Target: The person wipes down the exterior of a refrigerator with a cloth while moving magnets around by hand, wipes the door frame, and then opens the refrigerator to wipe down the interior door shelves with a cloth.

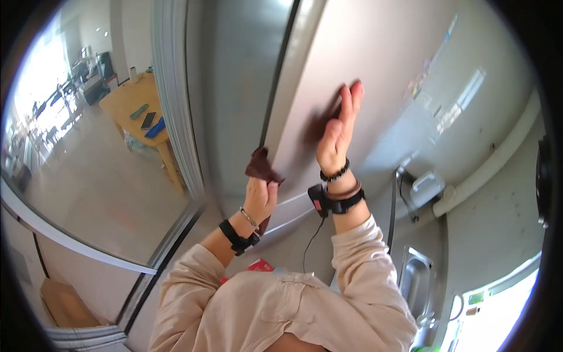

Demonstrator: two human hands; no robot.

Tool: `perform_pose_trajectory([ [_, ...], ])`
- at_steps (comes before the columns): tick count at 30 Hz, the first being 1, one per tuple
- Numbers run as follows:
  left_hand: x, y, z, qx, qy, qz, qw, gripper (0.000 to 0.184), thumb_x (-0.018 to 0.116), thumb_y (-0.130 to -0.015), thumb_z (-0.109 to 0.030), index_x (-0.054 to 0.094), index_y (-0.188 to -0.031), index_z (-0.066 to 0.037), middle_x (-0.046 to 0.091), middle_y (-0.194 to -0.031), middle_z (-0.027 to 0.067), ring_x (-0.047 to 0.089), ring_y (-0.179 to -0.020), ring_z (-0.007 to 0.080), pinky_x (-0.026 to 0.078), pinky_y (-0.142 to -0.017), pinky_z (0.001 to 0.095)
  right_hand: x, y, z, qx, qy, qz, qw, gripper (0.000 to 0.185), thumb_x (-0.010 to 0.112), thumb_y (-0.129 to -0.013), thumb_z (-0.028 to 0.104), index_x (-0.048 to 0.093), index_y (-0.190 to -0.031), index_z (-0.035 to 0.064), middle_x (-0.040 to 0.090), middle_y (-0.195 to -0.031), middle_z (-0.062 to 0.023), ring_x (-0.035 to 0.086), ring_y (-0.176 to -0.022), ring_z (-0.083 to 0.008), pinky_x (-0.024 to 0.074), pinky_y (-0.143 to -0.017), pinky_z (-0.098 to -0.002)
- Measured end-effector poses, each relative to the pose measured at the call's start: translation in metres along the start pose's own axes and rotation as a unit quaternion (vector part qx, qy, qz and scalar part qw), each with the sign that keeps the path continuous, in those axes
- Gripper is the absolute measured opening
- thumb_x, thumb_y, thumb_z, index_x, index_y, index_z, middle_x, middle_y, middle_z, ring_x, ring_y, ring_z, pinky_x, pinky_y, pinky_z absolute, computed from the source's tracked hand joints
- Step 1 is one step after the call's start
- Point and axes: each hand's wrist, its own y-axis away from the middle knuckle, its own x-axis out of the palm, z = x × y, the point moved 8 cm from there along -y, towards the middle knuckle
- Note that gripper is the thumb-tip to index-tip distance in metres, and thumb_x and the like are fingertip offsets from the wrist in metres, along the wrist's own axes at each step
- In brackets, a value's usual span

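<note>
My left hand [260, 198] is closed on a dark brown cloth [262, 167]. The cloth's upper part lies against the edge of a tall, smooth, grey door panel [363, 53], beside a dark vertical gap; another bit of it hangs below my wrist. Higher up and to the right, my right hand [341, 126] has its fingers stretched out along the panel's face, with nothing in it. Its shadow falls on the panel; whether the palm touches the surface is hard to tell. Both wrists carry black straps and bracelets, and a thin cable trails from the right one.
A sliding glass door frame [176, 100] stands at the left; beyond it is a wooden table [120, 100] with a phone [148, 121]. To the lower right are a metal sink [415, 281], a pale plastic container [427, 189] and a wall pipe [498, 164]. A cardboard box [67, 302] sits lower left.
</note>
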Motion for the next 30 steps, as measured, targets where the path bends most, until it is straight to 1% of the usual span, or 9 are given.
perform_pose_trajectory([
  [4,-0.007,0.06,0.047,-0.208,-0.127,0.071,0.967,0.022,0.043,-0.087,-0.008,0.05,-0.103,0.006,0.056,-0.09,0.0217,0.054,-0.081,0.0378,0.043,-0.073,0.0367,-0.016,0.007,0.007,0.1,-0.113,-0.022,0.988,0.048,0.037,-0.093,0.026,0.033,-0.131,-0.0033,0.031,-0.137,-0.0224,0.03,-0.128,-0.0332,0.022,-0.105,-0.0396],
  [8,-0.046,-0.004,-0.057,-0.013,0.045,-0.071,0.996,0.027,0.038,-0.09,-0.006,0.049,-0.111,0.007,0.056,-0.107,0.0167,0.054,-0.095,0.0245,0.042,-0.082,0.0314,-0.008,0.109,0.025,0.283,-0.164,0.032,0.944,0.019,0.049,-0.086,0.008,0.056,-0.102,0.0006,0.06,-0.094,-0.0138,0.06,-0.081,-0.0241,0.0468,-0.073,-0.033],
  [10,-0.028,-0.015,-0.078,0.0,0.092,0.151,0.984,0.035,0.037,-0.09,-0.006,0.042,-0.122,0.008,0.05,-0.121,0.0191,0.049,-0.109,0.0279,0.035,-0.094,0.0351,0.007,0.142,0.051,0.305,-0.191,0.115,0.926,0.018,0.051,-0.085,0.009,0.058,-0.1,0.0001,0.061,-0.087,-0.0128,0.06,-0.075,-0.0238,0.0477,-0.07,-0.0317],
  [14,-0.006,-0.031,-0.109,0.077,0.01,0.266,0.961,0.048,0.039,-0.089,-0.018,0.034,-0.13,0.005,0.04,-0.129,0.023,0.034,-0.123,0.0354,0.013,-0.106,0.0476,-0.006,0.147,0.062,0.304,-0.245,-0.045,0.919,0.018,0.051,-0.083,0.008,0.058,-0.098,-0.0008,0.06,-0.092,-0.017,0.059,-0.079,-0.028,0.0475,-0.073,-0.0327],
  [19,-0.016,-0.044,-0.106,0.009,0.053,0.178,0.983,0.059,0.041,-0.09,-0.02,0.018,-0.136,0.009,0.023,-0.14,0.0251,0.026,-0.129,0.0362,0.02,-0.105,0.0395,-0.032,0.15,0.05,0.334,-0.282,0.006,0.899,0.021,0.051,-0.088,0.017,0.05,-0.073,0.0027,0.047,-0.071,-0.0075,0.042,-0.06,-0.0186,0.0375,-0.059,-0.0307],
  [21,-0.025,-0.053,-0.098,0.0,0.056,0.114,0.992,0.059,0.046,-0.089,-0.018,0.02,-0.135,0.009,0.026,-0.139,0.0245,0.029,-0.128,0.0329,0.024,-0.104,0.0371,-0.02,0.172,0.037,0.518,-0.522,-0.029,0.677,0.024,0.049,-0.09,0.025,0.048,-0.075,0.0066,0.054,-0.079,-0.0029,0.048,-0.071,-0.0113,0.0405,-0.062,-0.028],
  [23,-0.021,-0.054,-0.109,0.04,-0.036,0.129,0.99,0.058,0.048,-0.087,-0.015,0.024,-0.133,0.009,0.031,-0.136,0.0242,0.033,-0.125,0.0336,0.027,-0.102,0.0375,-0.022,0.161,0.034,0.509,-0.663,-0.064,0.545,0.027,0.049,-0.09,0.033,0.052,-0.087,0.0057,0.059,-0.093,-0.0054,0.053,-0.08,-0.0104,0.0438,-0.066,-0.0262],
  [26,-0.015,-0.063,-0.126,0.15,-0.146,0.182,0.961,0.049,0.057,-0.079,-0.003,0.04,-0.124,0.009,0.057,-0.104,0.0157,0.054,-0.094,0.028,0.041,-0.088,0.0371,-0.034,0.116,0.043,0.451,-0.716,-0.028,0.532,0.054,0.052,-0.086,0.043,0.05,-0.113,-0.0039,0.056,-0.106,-0.0109,0.05,-0.093,-0.0171,0.0395,-0.084,-0.0302],
  [30,-0.059,-0.046,-0.105,0.173,-0.117,-0.096,0.973,0.047,0.058,-0.079,-0.001,0.041,-0.122,0.008,0.056,-0.101,0.0149,0.053,-0.087,0.0188,0.043,-0.081,0.0324,-0.047,0.12,0.027,0.482,-0.618,-0.113,0.611,0.049,0.05,-0.089,0.036,0.05,-0.114,-0.0057,0.057,-0.105,-0.0104,0.051,-0.095,-0.0188,0.0358,-0.093,-0.0315],
])
